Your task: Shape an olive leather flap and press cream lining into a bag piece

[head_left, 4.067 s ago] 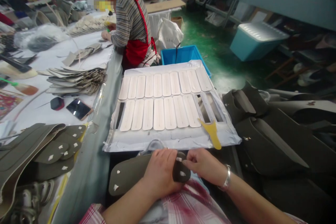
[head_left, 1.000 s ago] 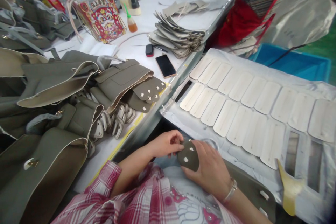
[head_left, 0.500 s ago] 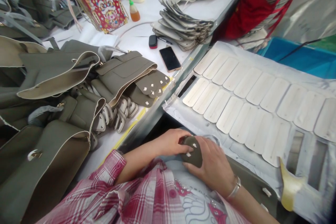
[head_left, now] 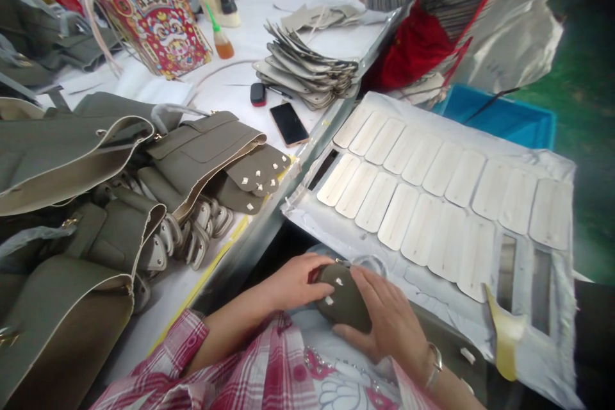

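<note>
Over my lap I hold an olive-green leather flap (head_left: 343, 304) with small white tabs on it. My right hand (head_left: 391, 323) wraps around its rounded end from the right and below, a bracelet on the wrist. My left hand (head_left: 298, 282) pinches the same end from the left, fingertips pressed on the leather. The rest of the flap (head_left: 456, 349) runs off to the right beneath my right forearm. Just beyond my hands lies a white board (head_left: 552, 339) carrying rows of pale oblong strips (head_left: 418, 202).
A yellow scraper (head_left: 502, 336) rests on the board's near right corner. Stacked olive bag parts (head_left: 120, 173) fill the table at left, with a phone (head_left: 289, 123), a glue bottle (head_left: 221, 41) and a pile of grey pieces (head_left: 307, 70) beyond. A person in a red apron (head_left: 423, 25) works behind a blue bin (head_left: 509, 122).
My view swung left from the board toward the table over the last seconds. Both hands stayed on the flap's end, shifting their grip slightly; the right hand now cups it lower.
</note>
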A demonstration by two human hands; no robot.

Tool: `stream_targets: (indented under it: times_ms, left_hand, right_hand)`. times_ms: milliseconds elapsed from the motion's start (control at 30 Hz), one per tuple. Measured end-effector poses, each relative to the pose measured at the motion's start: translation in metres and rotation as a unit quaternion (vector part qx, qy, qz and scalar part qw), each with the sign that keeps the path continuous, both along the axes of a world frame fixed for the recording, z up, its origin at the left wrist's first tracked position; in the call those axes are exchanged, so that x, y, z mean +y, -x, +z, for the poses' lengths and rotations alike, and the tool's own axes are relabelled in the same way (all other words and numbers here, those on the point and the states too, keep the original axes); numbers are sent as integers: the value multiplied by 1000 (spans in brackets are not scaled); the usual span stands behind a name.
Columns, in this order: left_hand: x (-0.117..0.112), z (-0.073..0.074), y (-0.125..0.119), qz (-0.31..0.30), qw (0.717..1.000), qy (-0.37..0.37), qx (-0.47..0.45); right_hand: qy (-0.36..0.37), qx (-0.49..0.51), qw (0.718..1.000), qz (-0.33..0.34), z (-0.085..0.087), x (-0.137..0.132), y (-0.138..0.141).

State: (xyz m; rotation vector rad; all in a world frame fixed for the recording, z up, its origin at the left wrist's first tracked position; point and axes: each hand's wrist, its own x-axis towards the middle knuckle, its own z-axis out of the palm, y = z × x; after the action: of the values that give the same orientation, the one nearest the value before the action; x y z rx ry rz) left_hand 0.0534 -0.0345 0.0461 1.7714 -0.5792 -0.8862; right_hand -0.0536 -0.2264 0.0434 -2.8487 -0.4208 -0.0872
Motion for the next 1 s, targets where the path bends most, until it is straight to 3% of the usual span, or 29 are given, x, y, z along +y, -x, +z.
stream_targets:
  times_ms: [367, 767, 900, 1000]
  left_hand:
    - [-5, -5, 2, 25, 996, 5, 83]
    - [-1, -19, 3, -14, 994, 22, 109]
    - [0, -6, -4, -57, 996, -41, 49]
    - [-3, 21, -4, -80, 980, -127, -130]
  right_hand:
    - [-75, 99, 990, -72, 14, 13, -12]
    - [-56, 107, 989, -86, 20, 22, -8]
    - [-59, 94, 991, -73, 23, 22, -3]
    - [-55, 96, 992, -67, 30, -16, 21]
